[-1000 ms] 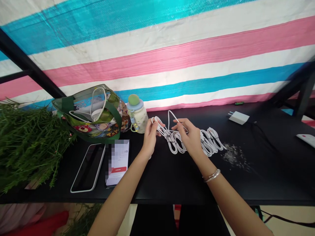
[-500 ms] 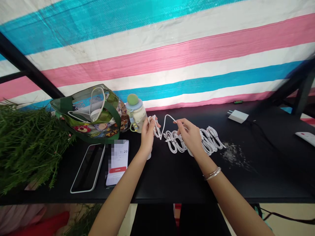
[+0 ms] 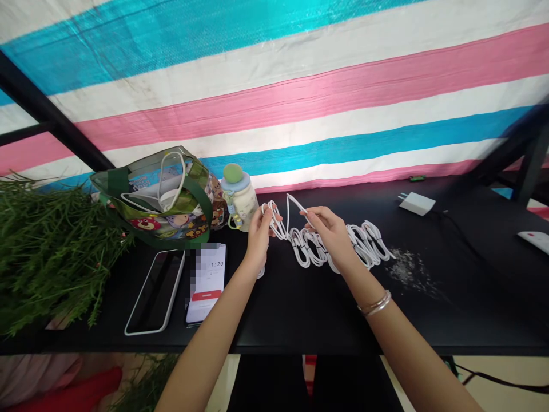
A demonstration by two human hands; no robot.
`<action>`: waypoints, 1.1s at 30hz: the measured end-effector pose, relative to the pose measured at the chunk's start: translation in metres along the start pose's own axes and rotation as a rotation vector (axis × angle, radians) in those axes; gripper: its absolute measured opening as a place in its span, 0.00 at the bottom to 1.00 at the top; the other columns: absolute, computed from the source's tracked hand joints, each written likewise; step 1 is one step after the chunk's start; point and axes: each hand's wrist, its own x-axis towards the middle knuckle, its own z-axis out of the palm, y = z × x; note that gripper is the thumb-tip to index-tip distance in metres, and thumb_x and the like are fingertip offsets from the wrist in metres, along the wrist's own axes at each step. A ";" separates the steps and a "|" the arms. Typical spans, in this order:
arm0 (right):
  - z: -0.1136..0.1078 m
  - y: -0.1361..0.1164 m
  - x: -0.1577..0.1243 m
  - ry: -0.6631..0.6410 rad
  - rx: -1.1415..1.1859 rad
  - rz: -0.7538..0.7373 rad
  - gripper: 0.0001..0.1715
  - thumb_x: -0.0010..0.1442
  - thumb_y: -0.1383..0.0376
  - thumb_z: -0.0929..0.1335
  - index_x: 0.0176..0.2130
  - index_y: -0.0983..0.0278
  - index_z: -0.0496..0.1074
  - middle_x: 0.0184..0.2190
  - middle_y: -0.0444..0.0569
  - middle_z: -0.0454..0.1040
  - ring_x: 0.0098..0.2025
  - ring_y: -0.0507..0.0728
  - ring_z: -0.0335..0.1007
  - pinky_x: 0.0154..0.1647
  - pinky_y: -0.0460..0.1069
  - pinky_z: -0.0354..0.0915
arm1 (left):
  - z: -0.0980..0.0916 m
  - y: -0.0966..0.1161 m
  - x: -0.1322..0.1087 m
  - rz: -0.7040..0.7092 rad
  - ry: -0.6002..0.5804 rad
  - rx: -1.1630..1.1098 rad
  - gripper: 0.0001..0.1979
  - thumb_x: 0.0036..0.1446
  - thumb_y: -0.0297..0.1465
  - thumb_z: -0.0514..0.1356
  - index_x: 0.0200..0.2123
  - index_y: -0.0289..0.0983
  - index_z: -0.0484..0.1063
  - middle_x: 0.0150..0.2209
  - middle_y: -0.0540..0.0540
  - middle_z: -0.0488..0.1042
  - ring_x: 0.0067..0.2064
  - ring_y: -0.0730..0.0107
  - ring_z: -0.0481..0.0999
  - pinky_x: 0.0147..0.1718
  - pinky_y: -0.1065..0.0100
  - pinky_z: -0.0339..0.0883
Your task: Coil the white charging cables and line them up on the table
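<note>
My left hand (image 3: 259, 237) is closed on a looped white cable (image 3: 278, 222), its coils showing beyond the fingers. A length of the same cable rises to a sharp bend and runs down to my right hand (image 3: 330, 229), which pinches it between thumb and fingers. Several bundled white cables (image 3: 369, 243) lie in a row on the black table (image 3: 300, 315), partly hidden behind my right hand. A bit of white cable shows below my left hand.
At the left are green foliage (image 3: 47, 257), a bag (image 3: 171, 220), a bottle (image 3: 242, 200) and two phones (image 3: 156, 292). A white charger (image 3: 417, 203), pale scraps (image 3: 409, 272) and a white object (image 3: 535, 239) lie at the right.
The cable between my hands has changed from a rounded arch to a sharp bend. My right hand stays closed on it, shifted very slightly; the left still holds the coils.
</note>
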 end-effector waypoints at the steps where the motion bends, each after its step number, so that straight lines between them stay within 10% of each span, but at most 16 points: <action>1: 0.000 0.001 0.000 -0.005 0.002 -0.006 0.19 0.50 0.49 0.69 0.31 0.61 0.74 0.38 0.49 0.73 0.29 0.51 0.69 0.31 0.49 0.69 | 0.000 0.000 -0.001 0.001 -0.014 0.006 0.16 0.50 0.44 0.63 0.35 0.37 0.72 0.23 0.52 0.69 0.21 0.79 0.62 0.19 0.76 0.56; 33: 0.010 0.005 -0.005 -0.195 -0.043 -0.046 0.16 0.49 0.60 0.69 0.41 0.60 0.74 0.41 0.49 0.79 0.39 0.56 0.75 0.42 0.53 0.69 | 0.003 0.001 -0.003 -0.045 -0.074 -0.059 0.16 0.39 0.39 0.68 0.30 0.36 0.73 0.29 0.49 0.76 0.35 0.67 0.77 0.29 0.72 0.68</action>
